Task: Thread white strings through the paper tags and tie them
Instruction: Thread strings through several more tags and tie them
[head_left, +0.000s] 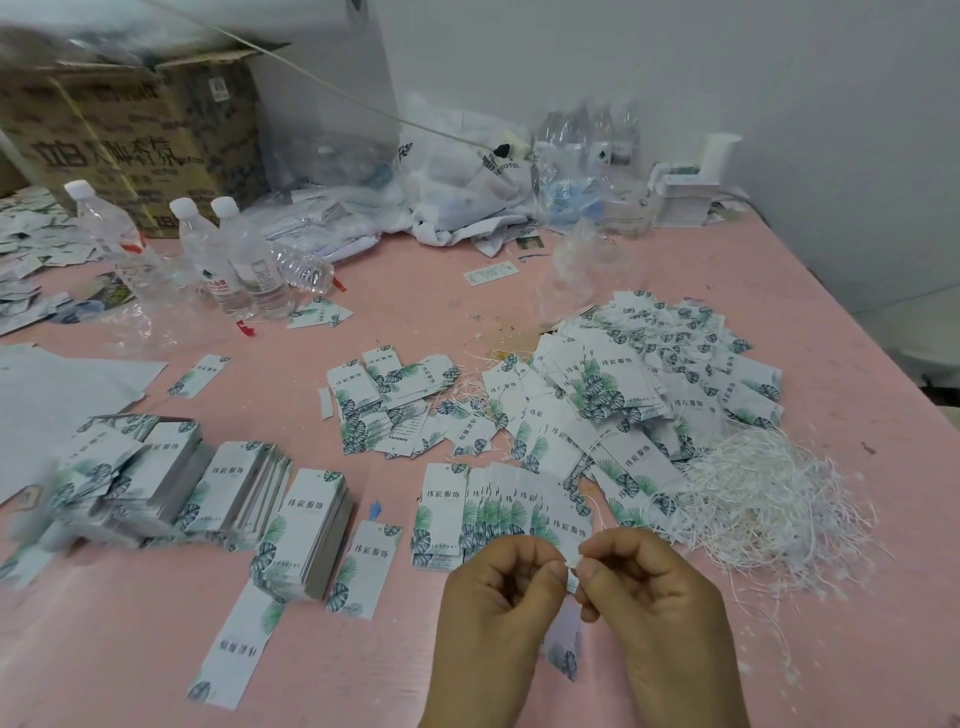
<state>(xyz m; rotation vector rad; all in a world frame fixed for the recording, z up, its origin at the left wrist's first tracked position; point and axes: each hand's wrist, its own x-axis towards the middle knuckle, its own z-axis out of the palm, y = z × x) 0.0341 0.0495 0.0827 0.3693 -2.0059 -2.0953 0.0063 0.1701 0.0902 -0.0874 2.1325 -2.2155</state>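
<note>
At 6 o'clock, left hand (498, 587) and right hand (644, 582) pinch a white string (571, 564) over a tag (563, 644). Tags (441, 506) at 12 read "伟宸服饰". Pink counter (363, 675) lies bare at 9.

left hand (498, 597) and right hand (644, 587) curled, fingertips pinching together

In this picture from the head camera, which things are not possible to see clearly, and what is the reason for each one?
Head view only:
- Thin white string pinched between left hand and right hand: whether a knot exists is too small to tell.
- Leaf-printed white paper tag below the hands: mostly hidden by them.
- Stacks of printed tags at the left: blurred.
- Brown cardboard box: cut by the left edge, and its top is blurred.
</note>
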